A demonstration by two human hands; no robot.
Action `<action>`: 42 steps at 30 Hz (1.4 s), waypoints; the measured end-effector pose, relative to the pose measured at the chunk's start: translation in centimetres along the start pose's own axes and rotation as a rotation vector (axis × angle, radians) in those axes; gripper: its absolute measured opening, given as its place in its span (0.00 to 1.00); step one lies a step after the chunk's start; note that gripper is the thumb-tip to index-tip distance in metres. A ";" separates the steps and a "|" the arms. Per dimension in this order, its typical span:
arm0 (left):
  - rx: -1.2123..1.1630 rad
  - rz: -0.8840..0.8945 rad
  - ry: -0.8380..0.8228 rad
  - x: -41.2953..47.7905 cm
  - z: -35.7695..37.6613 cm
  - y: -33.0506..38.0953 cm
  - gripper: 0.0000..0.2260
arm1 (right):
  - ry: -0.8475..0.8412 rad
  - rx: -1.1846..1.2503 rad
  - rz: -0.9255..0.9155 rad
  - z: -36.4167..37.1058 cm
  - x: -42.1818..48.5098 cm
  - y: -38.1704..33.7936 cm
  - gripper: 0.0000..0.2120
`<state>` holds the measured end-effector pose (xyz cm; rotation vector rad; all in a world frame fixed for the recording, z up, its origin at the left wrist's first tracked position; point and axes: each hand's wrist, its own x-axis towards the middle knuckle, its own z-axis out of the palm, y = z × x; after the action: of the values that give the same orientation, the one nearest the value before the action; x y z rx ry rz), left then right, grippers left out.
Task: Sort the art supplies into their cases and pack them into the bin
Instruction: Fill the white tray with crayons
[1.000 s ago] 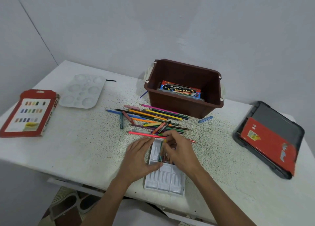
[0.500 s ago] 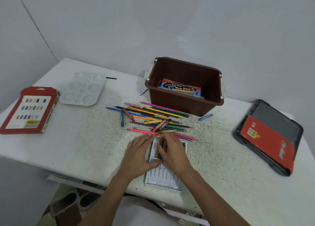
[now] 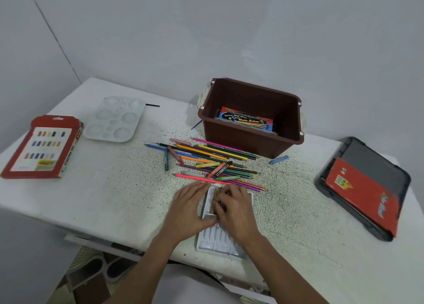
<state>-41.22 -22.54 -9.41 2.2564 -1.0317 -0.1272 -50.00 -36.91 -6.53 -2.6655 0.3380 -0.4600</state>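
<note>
White slotted tray (image 3: 220, 241) lies close to the near counter (image 3: 110, 203) edge, right in front of the person, with its far end under both hands.

- Right hand (image 3: 237, 212): narrow grip, fingertips curled down on a few crayons (image 3: 217, 203) in the tray's far slots. Fingers hide them, so the count is hard to tell.
- Left hand (image 3: 190, 208): flat, loose grip holding nothing, fingers fairly straight, pressing the tray's left edge with the thumb on the tray.

Step in hand, as I judge it, is seating crayons into the slots. To do it well:
- Put one stick per groove, parallel to the ribs.
- Push each down flush so the tray can slide into its case.
- Hold the tray down with the left hand — it looks light and would skid off the near edge.

Just beyond the tray is the pencil pile (image 3: 213, 161), pencils mixed with loose crayons, plenty unsorted. Behind it is the brown bin (image 3: 252, 143) with a watercolour box (image 3: 246, 120) inside. One blue crayon (image 3: 278, 160) lies alone by the bin's near right corner.

Far left are a red case (image 3: 43, 147) and a white palette (image 3: 114, 120). Far right is a grey lid (image 3: 378, 164) carrying a red box (image 3: 362, 196).

The counter is white with coloured speckles — small bits could hide on it. The walls (image 3: 206, 28) are plain and pale, with a corner at the left.
</note>
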 end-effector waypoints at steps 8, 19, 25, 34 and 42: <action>0.004 0.005 -0.007 0.1 0.0 -0.1 0.40 | -0.062 0.109 0.037 -1.4 1.4 1.6 0.11; 0.012 -0.020 -0.050 0.1 -0.3 0.1 0.42 | -0.101 -0.330 -0.021 -1.3 4.9 2.9 0.12; 0.012 -0.028 -0.049 0.1 -0.3 0.1 0.43 | -0.101 -0.338 -0.006 -1.1 5.3 3.0 0.08; 0.001 -0.044 -0.051 0.2 -0.4 0.4 0.43 | -0.072 0.346 0.120 -3.6 4.0 0.2 0.15; -0.016 -0.077 -0.084 0.2 -0.4 0.3 0.49 | -0.110 0.575 0.310 -2.6 2.2 -1.0 0.12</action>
<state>-41.12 -22.62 -8.84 2.2933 -0.9839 -0.2645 -48.74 -37.65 -3.23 -2.0273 0.4906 -0.2605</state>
